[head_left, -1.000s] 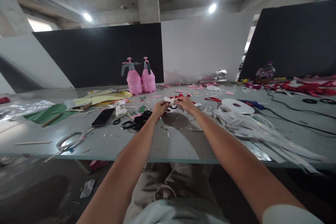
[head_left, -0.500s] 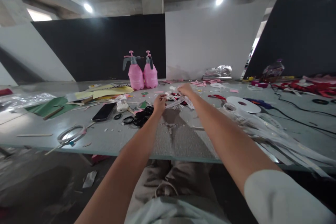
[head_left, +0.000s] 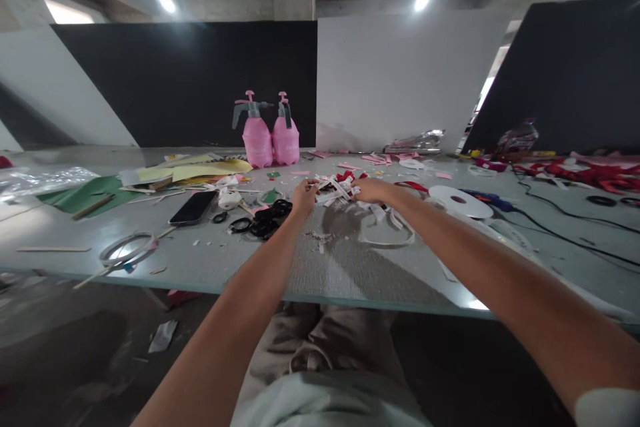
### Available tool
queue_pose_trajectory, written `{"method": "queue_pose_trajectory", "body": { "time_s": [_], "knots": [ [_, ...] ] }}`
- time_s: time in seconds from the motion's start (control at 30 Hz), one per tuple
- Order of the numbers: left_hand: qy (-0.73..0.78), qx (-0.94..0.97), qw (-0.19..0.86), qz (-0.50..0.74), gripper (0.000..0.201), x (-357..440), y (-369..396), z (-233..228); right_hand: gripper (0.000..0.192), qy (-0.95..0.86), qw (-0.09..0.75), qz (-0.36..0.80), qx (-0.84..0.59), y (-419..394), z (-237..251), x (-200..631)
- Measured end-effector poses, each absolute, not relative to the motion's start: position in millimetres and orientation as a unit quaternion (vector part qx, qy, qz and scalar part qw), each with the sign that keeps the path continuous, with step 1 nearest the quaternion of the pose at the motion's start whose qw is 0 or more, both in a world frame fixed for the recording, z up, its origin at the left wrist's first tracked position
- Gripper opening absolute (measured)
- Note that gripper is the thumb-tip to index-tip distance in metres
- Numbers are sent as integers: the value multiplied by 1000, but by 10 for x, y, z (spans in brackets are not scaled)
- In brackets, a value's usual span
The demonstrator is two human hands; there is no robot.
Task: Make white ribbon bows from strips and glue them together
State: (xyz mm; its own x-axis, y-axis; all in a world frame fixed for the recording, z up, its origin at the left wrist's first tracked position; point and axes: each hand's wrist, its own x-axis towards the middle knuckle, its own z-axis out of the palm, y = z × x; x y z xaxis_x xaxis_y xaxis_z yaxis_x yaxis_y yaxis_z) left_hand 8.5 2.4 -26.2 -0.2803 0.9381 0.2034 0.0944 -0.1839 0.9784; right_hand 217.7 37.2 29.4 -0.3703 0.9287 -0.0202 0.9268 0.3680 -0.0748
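A small tangle of white ribbon strips with red bits showing through stands on the worktable between my hands. My left hand is closed at its left side, fingers pinching the white strips. On the opposite side, my right hand bends over the strips with its fingers closed on them; its fingertips are partly hidden. A loose whitish strip curves over the table below my right wrist. Black scissors-like loops and a black bundle lie just left of my left forearm.
Two pink spray bottles stand at the back. Left lie a black phone, a coil of clear tubing and green sheets. Right are a white ribbon spool, a blue glue gun with its cord, and red material.
My right hand has moved slightly right and lower, and its forearm has swung outward over the ribbon strips at right. My left hand stays nearly in place. More red shows in the tangle.
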Motion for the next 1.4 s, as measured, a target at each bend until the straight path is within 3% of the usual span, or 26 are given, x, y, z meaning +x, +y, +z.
{"method": "queue_pose_trajectory", "body": {
  "time_s": [0.1,0.4,0.67,0.83,1.0,1.1,1.2,1.3,1.4],
  "knots": [
    [536,484,355,594,17,82,4,-259,47,-840,-21,10,-542,416,153,1999],
    [521,501,360,590,16,64,20,-279,44,-830,11,-7,-558,866,32,1793],
    [525,498,377,578,11,81,27,-277,35,-831,42,-31,-554,901,516,2213],
    [522,499,387,573,5,95,15,-265,29,-790,57,114,-600,823,825,2797],
    [524,512,377,566,7,78,39,-300,13,-770,-19,195,-607,561,682,3079],
    [523,534,361,557,11,71,34,-312,27,-714,-92,211,-661,369,488,3024],
    [524,547,351,551,12,71,15,-310,24,-699,-147,190,-674,253,377,2937],
    [526,551,348,547,12,80,-6,-302,22,-709,-153,165,-669,225,453,2904],
    [525,559,348,539,12,99,-30,-287,29,-740,-105,88,-659,224,675,2873]
  ]
}}
